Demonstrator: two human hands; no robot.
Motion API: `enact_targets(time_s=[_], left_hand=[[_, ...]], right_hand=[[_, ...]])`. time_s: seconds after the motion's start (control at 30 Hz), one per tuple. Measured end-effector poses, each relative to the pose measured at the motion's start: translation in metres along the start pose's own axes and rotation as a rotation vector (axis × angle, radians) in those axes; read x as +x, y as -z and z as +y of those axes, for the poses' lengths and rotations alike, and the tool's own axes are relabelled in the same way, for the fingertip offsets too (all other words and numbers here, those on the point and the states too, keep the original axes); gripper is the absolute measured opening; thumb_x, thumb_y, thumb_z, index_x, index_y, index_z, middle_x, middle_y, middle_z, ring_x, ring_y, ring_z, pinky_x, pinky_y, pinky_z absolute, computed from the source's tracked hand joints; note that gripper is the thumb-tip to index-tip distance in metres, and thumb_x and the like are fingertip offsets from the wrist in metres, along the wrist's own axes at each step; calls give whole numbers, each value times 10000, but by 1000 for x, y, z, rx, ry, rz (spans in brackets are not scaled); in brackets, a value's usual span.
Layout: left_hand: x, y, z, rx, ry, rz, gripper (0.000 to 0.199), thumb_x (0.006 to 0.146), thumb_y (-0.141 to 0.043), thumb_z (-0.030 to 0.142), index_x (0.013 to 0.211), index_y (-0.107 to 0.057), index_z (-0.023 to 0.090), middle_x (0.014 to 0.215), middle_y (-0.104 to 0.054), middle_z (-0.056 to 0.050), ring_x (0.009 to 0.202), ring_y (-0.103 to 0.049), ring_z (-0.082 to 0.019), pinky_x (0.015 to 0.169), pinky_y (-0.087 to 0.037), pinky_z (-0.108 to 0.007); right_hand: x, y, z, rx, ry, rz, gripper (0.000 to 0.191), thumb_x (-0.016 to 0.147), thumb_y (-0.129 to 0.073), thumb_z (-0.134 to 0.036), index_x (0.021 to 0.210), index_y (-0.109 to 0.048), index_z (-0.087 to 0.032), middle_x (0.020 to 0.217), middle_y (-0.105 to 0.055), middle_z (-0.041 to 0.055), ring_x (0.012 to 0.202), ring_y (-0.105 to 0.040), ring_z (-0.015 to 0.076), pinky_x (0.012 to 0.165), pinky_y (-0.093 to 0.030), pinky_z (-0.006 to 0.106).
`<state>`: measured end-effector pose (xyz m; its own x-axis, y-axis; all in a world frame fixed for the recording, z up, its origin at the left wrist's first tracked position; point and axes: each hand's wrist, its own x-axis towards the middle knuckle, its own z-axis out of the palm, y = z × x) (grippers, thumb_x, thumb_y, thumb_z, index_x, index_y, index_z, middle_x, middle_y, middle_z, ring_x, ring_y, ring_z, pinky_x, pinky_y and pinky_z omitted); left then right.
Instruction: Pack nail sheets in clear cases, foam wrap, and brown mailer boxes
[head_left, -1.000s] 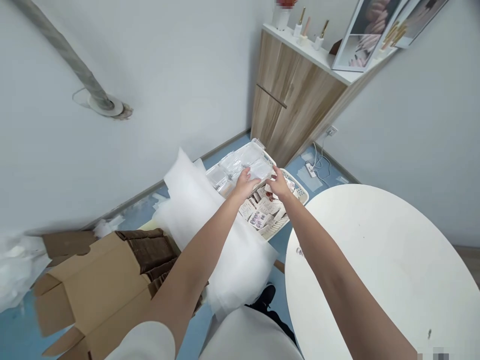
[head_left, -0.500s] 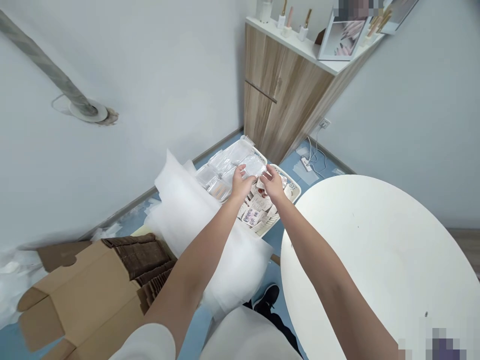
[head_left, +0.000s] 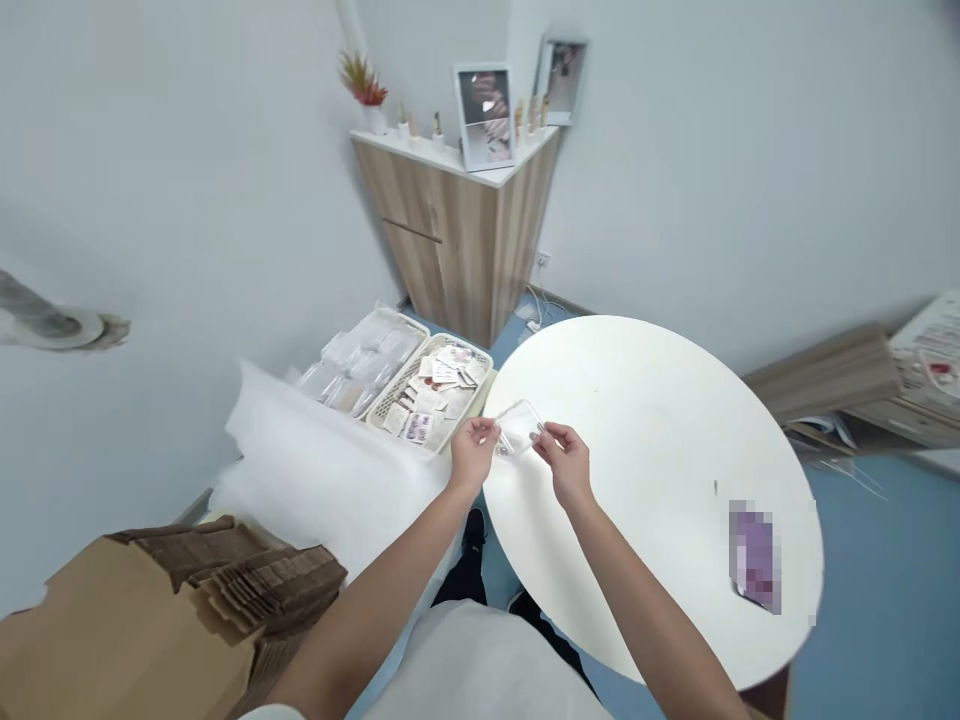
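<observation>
Between my two hands is a small clear plastic box, square with pale edges, held over the near left rim of the round white table. The fingers of my left hand pinch its left side. My right hand grips the opposite side between thumb and fingers. Whether the box has a lid that is loose is too small to tell. Left of my hands, a white basket holds many printed cards. Beside it another basket is filled with clear plastic packs.
White foam sheeting and stacked brown cardboard boxes lie at left. A pixelated purple object rests on the table's right side. A wood-look cabinet with picture frames stands in the corner; a shelf unit is at right.
My hands have moved from over the baskets to the table's edge and now hold the clear box. The view has turned right, bringing more of the table into sight.
</observation>
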<state>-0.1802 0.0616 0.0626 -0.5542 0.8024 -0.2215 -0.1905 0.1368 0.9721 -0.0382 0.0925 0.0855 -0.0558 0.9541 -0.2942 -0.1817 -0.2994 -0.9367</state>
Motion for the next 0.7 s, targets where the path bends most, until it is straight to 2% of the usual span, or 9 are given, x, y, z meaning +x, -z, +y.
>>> enact_targets(time_s=[0.2, 0.33, 0.5, 0.63, 0.7], left_hand=[[-92, -56, -15, 52, 130, -335, 281, 605, -694, 307, 793, -543, 164, 805, -617, -33, 703, -602, -134, 678, -465, -280], [-135, -91, -23, 92, 154, -449, 323, 589, -709, 284, 839, -540, 168, 929, -591, -49, 728, -599, -123, 705, -462, -281], [-173, -121, -35, 137, 229, -524, 416, 616, -703, 316, 970, -535, 176, 1080, -544, -94, 798, -599, -136, 712, -471, -288], [-196, -127, -40, 75, 433, -741, 417, 723, -609, 388, 1088, -511, 212, 1100, -556, -106, 881, -589, -157, 740, -477, -321], [-203, -126, -41, 77, 479, -831, 443, 733, -598, 400, 1123, -500, 214, 1054, -585, -106, 861, -597, -160, 750, -476, -337]], right_hand=[[-77, 130, -3, 48, -145, 52, 283, 590, -721, -369, 759, -594, -181, 788, -631, 25, 756, -625, 155, 770, -527, 365], [-115, 192, 3, 57, -196, 64, 293, 568, -731, -384, 710, -581, -177, 746, -624, 15, 708, -613, 142, 735, -538, 359], [-144, 234, 11, 158, -201, 143, 306, 549, -749, -354, 693, -537, -187, 720, -600, -19, 649, -614, 116, 699, -545, 315], [-157, 249, 18, 253, -206, 175, 297, 572, -735, -353, 692, -512, -198, 665, -574, -30, 643, -615, 121, 696, -542, 310], [-162, 251, 24, 233, -194, 191, 294, 585, -721, -375, 685, -508, -200, 675, -567, -26, 650, -616, 129, 709, -542, 329]])
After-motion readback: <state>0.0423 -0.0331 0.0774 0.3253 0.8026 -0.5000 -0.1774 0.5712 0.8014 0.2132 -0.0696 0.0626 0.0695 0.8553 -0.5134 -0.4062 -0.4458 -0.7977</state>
